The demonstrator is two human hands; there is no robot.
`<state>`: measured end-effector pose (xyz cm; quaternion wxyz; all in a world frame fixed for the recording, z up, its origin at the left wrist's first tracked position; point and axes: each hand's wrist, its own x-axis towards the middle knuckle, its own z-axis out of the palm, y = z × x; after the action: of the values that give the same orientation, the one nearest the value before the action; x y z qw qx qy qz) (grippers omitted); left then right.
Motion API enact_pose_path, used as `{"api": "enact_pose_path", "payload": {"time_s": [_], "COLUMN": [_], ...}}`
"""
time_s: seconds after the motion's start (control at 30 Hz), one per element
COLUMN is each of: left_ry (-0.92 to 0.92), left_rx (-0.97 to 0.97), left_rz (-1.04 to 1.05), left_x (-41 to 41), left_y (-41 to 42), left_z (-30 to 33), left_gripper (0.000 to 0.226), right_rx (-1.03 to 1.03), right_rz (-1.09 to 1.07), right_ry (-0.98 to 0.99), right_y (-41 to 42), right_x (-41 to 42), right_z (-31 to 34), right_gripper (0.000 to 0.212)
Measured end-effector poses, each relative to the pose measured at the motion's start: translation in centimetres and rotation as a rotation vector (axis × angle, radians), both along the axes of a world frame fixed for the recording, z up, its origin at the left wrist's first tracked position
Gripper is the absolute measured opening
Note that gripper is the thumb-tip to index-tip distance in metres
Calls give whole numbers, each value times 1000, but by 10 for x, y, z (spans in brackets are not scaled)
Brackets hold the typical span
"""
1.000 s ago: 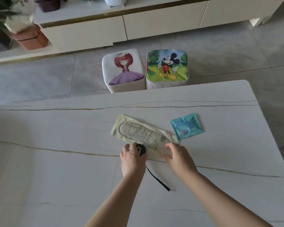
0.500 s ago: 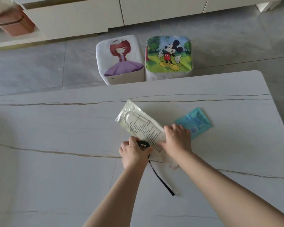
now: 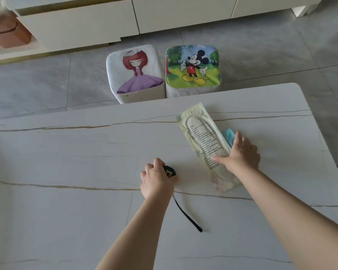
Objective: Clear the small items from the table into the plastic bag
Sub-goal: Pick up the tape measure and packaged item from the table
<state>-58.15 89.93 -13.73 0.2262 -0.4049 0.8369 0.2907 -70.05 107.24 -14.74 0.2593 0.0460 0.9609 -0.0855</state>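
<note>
Your left hand (image 3: 158,180) has its fingers curled over a small black round item (image 3: 169,171), which rests on the worktop (image 3: 66,152); its black strap (image 3: 185,213) trails toward you across the marble. Half a second ago this hand sat right beside the plastic bag (image 3: 202,139); now the two are well apart, with bare worktop between them.

Your right hand (image 3: 240,154) lies flat on the bag's right edge, fingers straight and thumb stretched across the printed panel, so its grip is open and pressing rather than holding. The bag has swung since the earlier frame: it now lies closer to the worktop's right side, its sealed end pointing at the far edge and its loose, crumpled mouth toward you.

The blue sachet (image 3: 229,136) was in plain sight to the right of the bag before. Now only a sliver of it peeks out between the bag's edge and your right fingers, the rest hidden beneath them.

Beyond the far edge, the two printed stools (image 3: 192,70) stand on the floor.
</note>
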Motion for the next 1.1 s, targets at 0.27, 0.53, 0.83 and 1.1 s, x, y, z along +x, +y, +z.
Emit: {"api": "enact_pose_path", "payload": {"time_s": [0.27,0.53,0.83,1.1], "left_ry": [-55,26,16,6], "left_rx": [237,517,670,804], "left_rz": [74,391,244,188], "left_x": [25,68,87,113], "left_y": [13,64,113,153], "left_z": [1,55,186,303], "left_gripper": [54,46,39,16], "right_rx": [-410,-721,-981,-1214], "right_rz": [-331,-603,-800,-874], "right_ry": [-53,-208,-319,-175], "right_y": [8,47,114,163], "right_x": [59,123,190,263], "right_z": [12,67,172,296], "right_gripper": [54,33,33,28]}}
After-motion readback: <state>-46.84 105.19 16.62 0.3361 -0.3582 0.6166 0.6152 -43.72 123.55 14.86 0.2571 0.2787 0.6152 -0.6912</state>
